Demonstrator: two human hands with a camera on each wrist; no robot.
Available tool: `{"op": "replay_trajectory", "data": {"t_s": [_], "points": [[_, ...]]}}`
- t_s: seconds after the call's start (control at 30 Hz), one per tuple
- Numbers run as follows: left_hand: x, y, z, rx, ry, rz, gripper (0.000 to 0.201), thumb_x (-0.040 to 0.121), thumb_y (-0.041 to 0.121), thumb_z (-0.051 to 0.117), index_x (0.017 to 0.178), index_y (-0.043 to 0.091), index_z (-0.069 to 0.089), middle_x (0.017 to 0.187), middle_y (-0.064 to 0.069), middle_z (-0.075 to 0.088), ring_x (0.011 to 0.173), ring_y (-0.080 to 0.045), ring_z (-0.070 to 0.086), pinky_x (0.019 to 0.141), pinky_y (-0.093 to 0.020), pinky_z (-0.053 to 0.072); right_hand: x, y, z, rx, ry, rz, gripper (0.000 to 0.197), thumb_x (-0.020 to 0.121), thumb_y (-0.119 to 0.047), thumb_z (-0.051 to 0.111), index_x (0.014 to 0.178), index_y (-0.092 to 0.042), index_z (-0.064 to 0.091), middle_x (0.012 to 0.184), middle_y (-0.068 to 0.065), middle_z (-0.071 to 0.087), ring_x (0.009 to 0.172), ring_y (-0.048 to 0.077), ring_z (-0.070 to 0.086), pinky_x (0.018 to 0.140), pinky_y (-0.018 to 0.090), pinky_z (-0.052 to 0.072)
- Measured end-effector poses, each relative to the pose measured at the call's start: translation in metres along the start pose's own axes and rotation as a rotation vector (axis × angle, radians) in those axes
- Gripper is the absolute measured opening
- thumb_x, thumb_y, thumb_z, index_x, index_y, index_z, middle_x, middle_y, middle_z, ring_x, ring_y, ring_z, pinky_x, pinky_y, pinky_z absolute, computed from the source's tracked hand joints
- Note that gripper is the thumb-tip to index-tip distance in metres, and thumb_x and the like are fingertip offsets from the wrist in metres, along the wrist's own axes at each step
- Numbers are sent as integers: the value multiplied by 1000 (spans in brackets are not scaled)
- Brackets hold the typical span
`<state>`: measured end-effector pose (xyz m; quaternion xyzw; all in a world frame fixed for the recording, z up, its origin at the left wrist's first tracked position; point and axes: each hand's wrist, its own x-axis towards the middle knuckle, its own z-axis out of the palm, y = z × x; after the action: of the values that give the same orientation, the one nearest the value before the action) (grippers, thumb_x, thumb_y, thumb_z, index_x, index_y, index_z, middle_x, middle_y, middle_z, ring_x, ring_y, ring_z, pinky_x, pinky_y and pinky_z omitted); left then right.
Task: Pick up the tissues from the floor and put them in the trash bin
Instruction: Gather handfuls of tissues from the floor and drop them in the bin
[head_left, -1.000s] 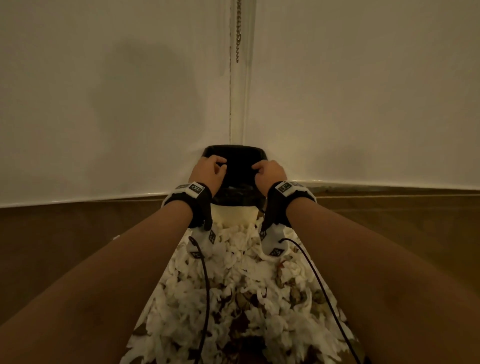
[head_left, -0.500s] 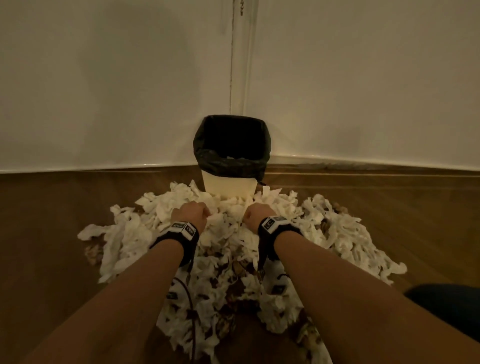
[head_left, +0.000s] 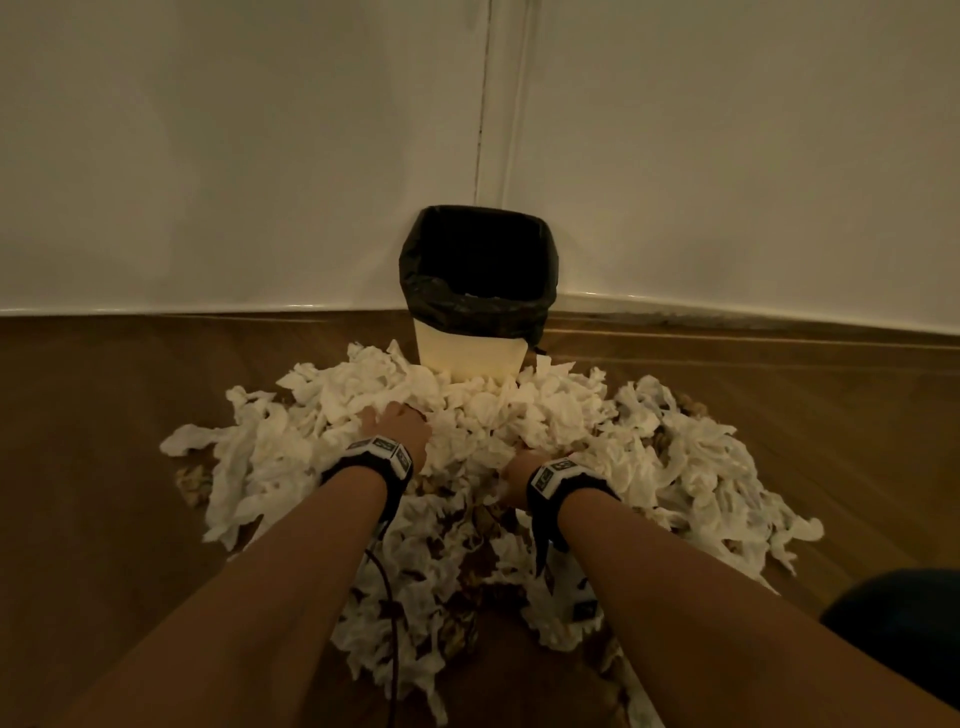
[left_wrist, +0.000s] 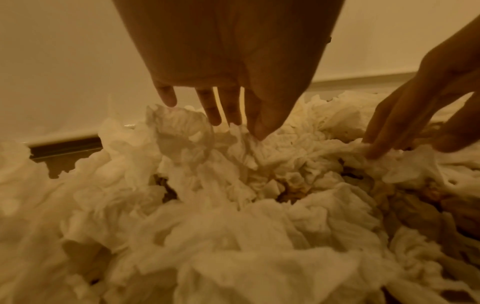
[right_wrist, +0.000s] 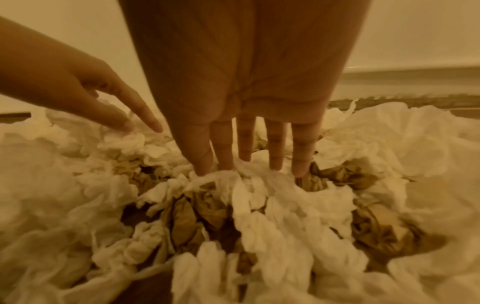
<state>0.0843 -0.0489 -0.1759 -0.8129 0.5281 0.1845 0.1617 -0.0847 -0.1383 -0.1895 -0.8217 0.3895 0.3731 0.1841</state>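
- a dim corner where two pale walls meet over a brown wooden floor (head_left: 93, 467); the trash bin (head_left: 470, 353), cream with a black liner (head_left: 478, 260), stands right in that corner.
- the tissues (head_left: 545, 415) lie in a wide crumpled heap on the floor, pressed up against the foot of the bin and spreading toward the person; brownish, stained-looking pieces show through lower in the pile.
- a scrap of white shows inside the liner, so the bin seems to hold little so far, while most of the heap is left on the floor.
- the left hand (head_left: 397, 423) reaches into the left of the heap with fingers (left_wrist: 215, 109) straight and spread, tips touching paper, nothing closed on yet.
- the right hand (head_left: 519, 465) is pushed in just beside it; its fingers (right_wrist: 245, 142) are extended, tips sunk among the tissues, holding nothing so far.
- judged step: gathering a two-handed scoop.
- risks from here: the paper is light and loose, so a shallow clutch would shed pieces on the lift; long strands tangled together could drag neighbours along and drop them short of the bin.
- the bin looks light and hemmed in by tissues, so a knock from a forearm could tip it or pull the liner off its rim.
- a cable (head_left: 387, 597) trailing from the left wrist runs over the pile and could snag paper.
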Motion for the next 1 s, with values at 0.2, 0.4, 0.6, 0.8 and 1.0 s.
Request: {"op": "replay_trajectory", "data": {"t_s": [0.2, 0.4, 0.6, 0.8, 1.0], "points": [[-2, -4, -25, -256, 160, 1, 32, 94, 18, 46, 123, 29, 56, 131, 0, 51, 124, -22, 42, 102, -39, 33, -23, 8, -30, 294, 282, -69, 33, 96, -22, 49, 123, -6, 60, 126, 14, 58, 115, 28, 55, 95, 32, 43], [-16, -5, -69, -670, 375, 44, 23, 86, 11, 60, 108, 17, 65, 104, -10, 65, 100, -26, 59, 87, -33, 47, -52, 22, -73, 763, 656, -105, 19, 82, -12, 70, 100, -6, 72, 102, 8, 69, 100, 19, 61, 92, 25, 46], [-27, 0, -115, -691, 567, 90, 21, 86, 27, 62, 107, 28, 67, 100, 0, 69, 95, -20, 62, 79, -27, 47, -81, 21, -118, 1067, 861, -225, 16, 82, -10, 70, 97, -13, 73, 86, 6, 69, 82, 15, 63, 83, 25, 52], [-45, -2, -165, -909, 868, 157, 8, 82, 21, 68, 88, 25, 71, 80, 2, 67, 72, -7, 60, 64, -8, 43, -116, 14, -168, 1264, 1090, -337, 12, 79, -7, 70, 82, -18, 73, 86, 5, 71, 82, 17, 68, 86, 30, 56], [-69, -14, -230, -1084, 1147, 268, 13, 80, 12, 69, 83, 25, 70, 77, 15, 65, 67, 10, 60, 70, 0, 44, -148, 1, -217, 1310, 1228, -514, 11, 79, -4, 69, 87, -11, 74, 82, 7, 71, 82, 22, 69, 85, 38, 56]]}}
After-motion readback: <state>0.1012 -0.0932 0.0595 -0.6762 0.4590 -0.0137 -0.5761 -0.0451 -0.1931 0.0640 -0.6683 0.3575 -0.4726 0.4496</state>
